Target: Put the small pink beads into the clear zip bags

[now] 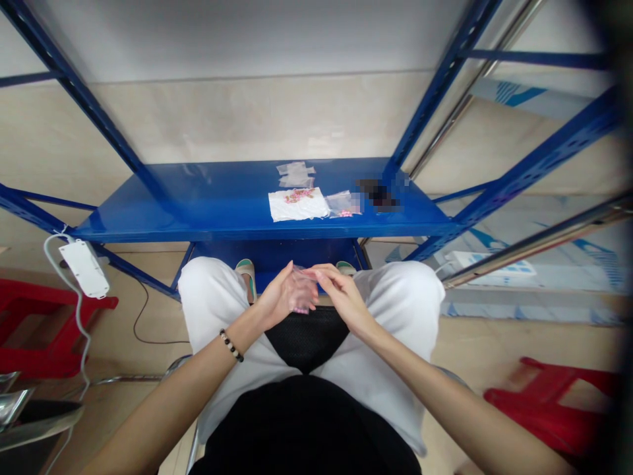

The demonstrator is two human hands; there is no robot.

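Over my lap, my left hand (279, 298) is closed around a small clear plastic bag (301, 300) with a few pink bits low in it. The fingers of my right hand (342, 294) pinch the bag's top edge. Beyond my knees, a white cloth or paper sheet (297, 210) lies on the blue shelf (198, 204), with a small pile of pink beads (300, 195) on it. Touching its right side is another clear bag (345, 204) with pink beads inside. Several flat clear bags (297, 175) lie behind the sheet.
A blurred-out dark object (380, 193) sits at the shelf's right. Blue metal posts (435, 86) frame the shelf. A white power strip (85, 268) hangs at the left with its cable. Red stools (44, 323) stand on the floor at both sides.
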